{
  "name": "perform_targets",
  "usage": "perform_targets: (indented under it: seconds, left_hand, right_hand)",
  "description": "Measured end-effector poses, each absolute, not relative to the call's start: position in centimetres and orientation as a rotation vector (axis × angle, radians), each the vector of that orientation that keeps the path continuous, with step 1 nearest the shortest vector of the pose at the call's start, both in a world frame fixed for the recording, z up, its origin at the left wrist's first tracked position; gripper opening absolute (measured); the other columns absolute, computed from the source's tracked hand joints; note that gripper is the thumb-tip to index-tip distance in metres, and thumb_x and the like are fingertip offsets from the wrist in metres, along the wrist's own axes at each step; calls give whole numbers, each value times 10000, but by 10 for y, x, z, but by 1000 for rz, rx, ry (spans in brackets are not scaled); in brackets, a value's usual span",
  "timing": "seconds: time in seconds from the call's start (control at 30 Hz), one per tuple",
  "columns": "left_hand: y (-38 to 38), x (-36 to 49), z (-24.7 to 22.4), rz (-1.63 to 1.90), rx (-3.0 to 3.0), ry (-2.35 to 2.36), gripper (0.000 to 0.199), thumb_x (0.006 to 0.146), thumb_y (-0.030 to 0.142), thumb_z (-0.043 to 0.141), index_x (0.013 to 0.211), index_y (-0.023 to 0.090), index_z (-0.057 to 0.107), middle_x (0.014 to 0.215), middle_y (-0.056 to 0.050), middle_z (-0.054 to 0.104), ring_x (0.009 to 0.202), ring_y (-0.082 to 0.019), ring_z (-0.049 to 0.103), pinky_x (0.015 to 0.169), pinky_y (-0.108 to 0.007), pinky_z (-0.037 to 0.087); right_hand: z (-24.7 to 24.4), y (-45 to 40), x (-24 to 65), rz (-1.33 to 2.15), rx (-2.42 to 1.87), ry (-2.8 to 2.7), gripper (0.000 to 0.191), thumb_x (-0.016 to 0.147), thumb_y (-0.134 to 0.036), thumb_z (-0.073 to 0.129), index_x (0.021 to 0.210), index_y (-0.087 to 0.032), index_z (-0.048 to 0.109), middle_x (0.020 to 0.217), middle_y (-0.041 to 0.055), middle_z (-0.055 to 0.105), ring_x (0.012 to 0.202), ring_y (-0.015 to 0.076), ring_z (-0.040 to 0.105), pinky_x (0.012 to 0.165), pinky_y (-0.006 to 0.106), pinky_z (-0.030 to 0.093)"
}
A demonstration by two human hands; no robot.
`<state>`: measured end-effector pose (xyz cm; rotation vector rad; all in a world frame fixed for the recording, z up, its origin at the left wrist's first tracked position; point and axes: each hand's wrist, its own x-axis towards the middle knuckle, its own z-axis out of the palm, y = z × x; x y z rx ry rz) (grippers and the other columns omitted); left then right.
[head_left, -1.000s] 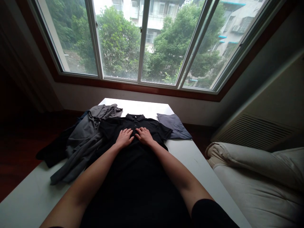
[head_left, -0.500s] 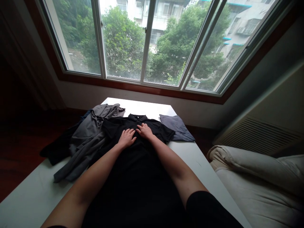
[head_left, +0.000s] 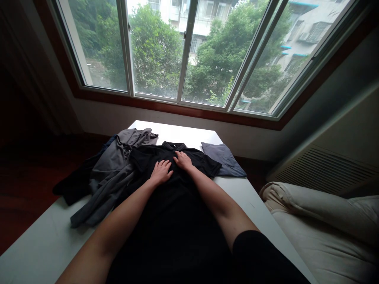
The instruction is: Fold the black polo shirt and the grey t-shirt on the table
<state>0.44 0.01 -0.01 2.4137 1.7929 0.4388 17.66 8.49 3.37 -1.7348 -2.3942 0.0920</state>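
A black polo shirt (head_left: 203,158) lies spread out on the white table (head_left: 189,128), its collar toward the window and its sleeves out to either side. My left hand (head_left: 161,172) rests flat on the chest of the shirt, fingers outstretched. Slightly farther up, just below the collar, my right hand (head_left: 182,160) touches the fabric with its fingers extended. Neither hand grips anything. The shirt's lower part blends with my own black clothing, so its hem cannot be made out.
Grey garments (head_left: 114,169) lie heaped on the left, over darker clothing (head_left: 69,189) that hangs past the table edge. A folded blue-grey garment (head_left: 223,157) sits at the far right. Beyond the table's right side stands a cream sofa (head_left: 322,225); a window (head_left: 183,51) fills the background.
My right hand has slid slightly up toward the collar, while my left hand stays in nearly the same place on the shirt. The whole view has shifted a little.
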Motion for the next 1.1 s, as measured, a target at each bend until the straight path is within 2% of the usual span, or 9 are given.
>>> perform_targets:
  seconds: [0.13,0.33,0.53,0.7,0.83,0.97,1.1]
  left_hand:
    - [0,3,0,442,2409,1783,579,1017,494,460,1541,251,496,1658,-74,404,1554,-325,285,1278,-552,189]
    - [1,3,1,445,2400,1779,591,1015,500,456,1543,240,495,1659,-76,402,1553,-329,280,1282,-561,177]
    - [0,4,2,434,2391,1786,597,1012,489,465,1546,222,490,1658,-83,401,1550,-331,282,1281,-566,182]
    - [-1,5,2,435,2400,1793,568,1020,488,456,1542,266,487,1658,-69,404,1552,-323,285,1283,-560,176]
    - [-2,5,3,420,2399,1790,576,1027,484,445,1550,246,480,1661,-77,397,1554,-326,278,1281,-565,176]
    - [-2,6,4,413,2391,1801,575,1028,488,440,1554,257,474,1668,-67,387,1560,-317,265,1284,-557,168]
    - [-1,7,5,397,2390,1810,586,1027,493,441,1560,249,464,1671,-59,382,1563,-304,257,1289,-543,169]
  right_hand:
    - [38,100,165,153,-1853,-2374,613,1074,-570,358,1610,-273,367,1442,141,595,1278,288,612,1035,379,468]
    - [37,113,154,185,-1905,-2401,583,1060,-596,380,1560,-304,445,1381,134,657,1257,292,640,1023,391,477]
    - [27,115,155,157,-1904,-2359,583,1067,-596,326,1546,-284,444,1415,160,619,1245,308,643,1005,415,485]
    - [28,125,154,234,-1943,-2385,613,1046,-626,365,1531,-259,446,1368,172,649,1228,310,653,983,414,493]
    - [32,132,156,272,-1954,-2392,612,1044,-636,358,1501,-248,481,1349,173,668,1227,313,654,982,419,491]
    - [34,137,155,253,-1955,-2375,484,1074,-549,343,1402,-271,567,1311,141,691,1194,291,669,974,402,497]
    - [32,141,148,162,-1930,-2276,397,1096,-399,323,1273,-232,637,1261,135,707,1181,267,669,971,362,497]
